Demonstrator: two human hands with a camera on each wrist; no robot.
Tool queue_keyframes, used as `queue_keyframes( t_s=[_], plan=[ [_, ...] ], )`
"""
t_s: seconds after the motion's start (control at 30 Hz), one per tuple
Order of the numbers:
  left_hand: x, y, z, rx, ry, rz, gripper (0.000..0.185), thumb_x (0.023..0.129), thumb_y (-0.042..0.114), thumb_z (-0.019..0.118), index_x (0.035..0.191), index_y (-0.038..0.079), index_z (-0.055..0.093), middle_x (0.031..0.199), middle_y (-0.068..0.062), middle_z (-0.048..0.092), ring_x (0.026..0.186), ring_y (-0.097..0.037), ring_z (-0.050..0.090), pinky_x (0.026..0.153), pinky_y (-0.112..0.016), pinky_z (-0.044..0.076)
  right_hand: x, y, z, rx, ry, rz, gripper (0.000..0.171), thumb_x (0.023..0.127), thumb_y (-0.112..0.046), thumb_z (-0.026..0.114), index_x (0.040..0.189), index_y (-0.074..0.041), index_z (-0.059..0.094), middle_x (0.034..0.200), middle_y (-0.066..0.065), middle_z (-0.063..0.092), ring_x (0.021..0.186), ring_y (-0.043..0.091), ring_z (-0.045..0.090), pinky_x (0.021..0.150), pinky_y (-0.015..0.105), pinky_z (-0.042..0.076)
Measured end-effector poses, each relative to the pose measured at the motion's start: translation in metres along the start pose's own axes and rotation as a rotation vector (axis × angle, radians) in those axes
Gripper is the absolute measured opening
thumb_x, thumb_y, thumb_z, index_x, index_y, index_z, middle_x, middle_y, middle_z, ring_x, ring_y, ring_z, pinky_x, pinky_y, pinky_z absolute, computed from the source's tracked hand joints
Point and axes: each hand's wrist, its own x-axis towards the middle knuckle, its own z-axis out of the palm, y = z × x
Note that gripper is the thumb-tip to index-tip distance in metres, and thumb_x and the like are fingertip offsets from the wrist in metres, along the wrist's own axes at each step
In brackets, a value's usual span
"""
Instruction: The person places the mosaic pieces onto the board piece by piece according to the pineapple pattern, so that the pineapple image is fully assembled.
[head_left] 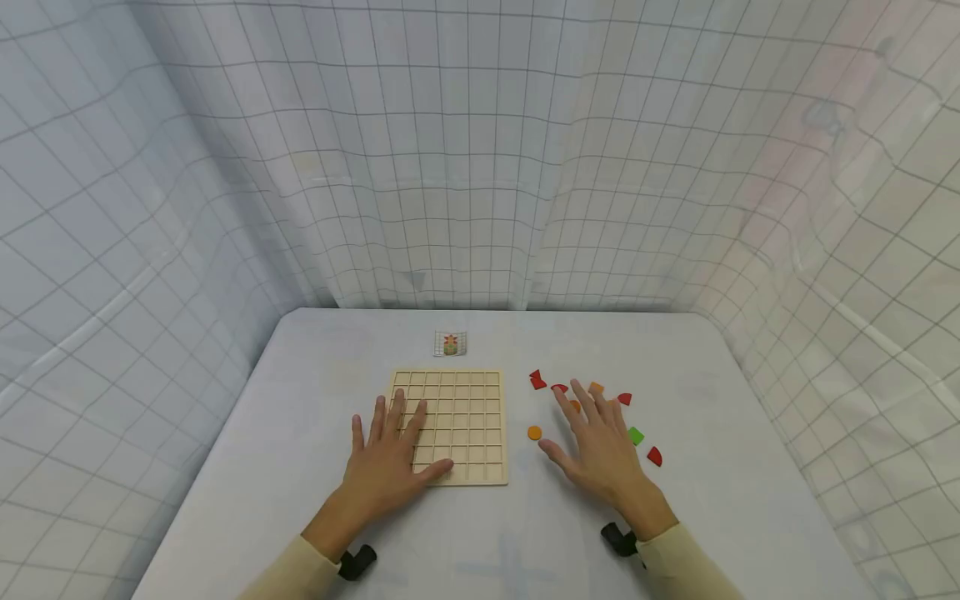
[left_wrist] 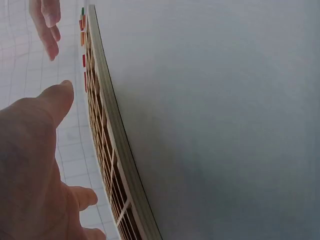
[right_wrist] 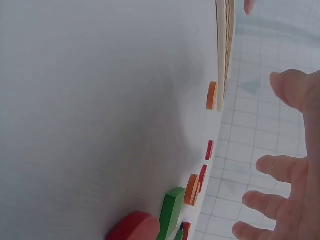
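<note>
The board [head_left: 480, 429] lies on the counter [head_left: 337, 350], gridded face up. Above the board's left side hovers the left hand [head_left: 384, 471], its fingers straight and spread. Right of the board, the right hand [head_left: 603, 458] hangs over scattered pieces [head_left: 538, 383], its fingers parted and gripping nothing. An orange disc [head_left: 534, 433] sits near the board's right edge; a green piece [head_left: 636, 436] and a red wedge [head_left: 655, 456] lie farther out that side. Near the board's far edge is a card [head_left: 450, 343].

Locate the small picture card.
In the head view, the card lies just beyond the far edge of the board, left of the red pieces.
</note>
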Motion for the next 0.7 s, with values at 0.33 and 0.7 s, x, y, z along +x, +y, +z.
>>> queue_keyframes(
  t_s=[0.33,0.7],
  plan=[
    [-0.006,-0.023,-0.001,-0.042,-0.109,0.008,0.12,0.099,0.084,0.072,0.185,0.01,0.032,0.193,-0.033,0.008,0.179,-0.061,0.014,0.14,-0.085,0.021,0.036,0.008,0.009,0.035,-0.101,-0.02,0.079,0.112,-0.052,0.074,0.176,-0.011,0.052,0.186,0.022,0.044,0.168,0.056,0.045,0.14,0.076,0.032],
    [-0.005,-0.019,0.002,-0.085,-0.105,0.05,0.12,0.096,0.077,0.081,0.181,0.003,0.039,0.192,-0.036,0.015,0.177,-0.064,0.016,0.142,-0.075,0.029,0.091,0.015,0.016,0.08,-0.149,-0.068,0.054,0.119,-0.018,0.066,0.171,-0.007,0.058,0.171,0.022,0.061,0.152,0.05,0.06,0.128,0.065,0.054]
  ],
)
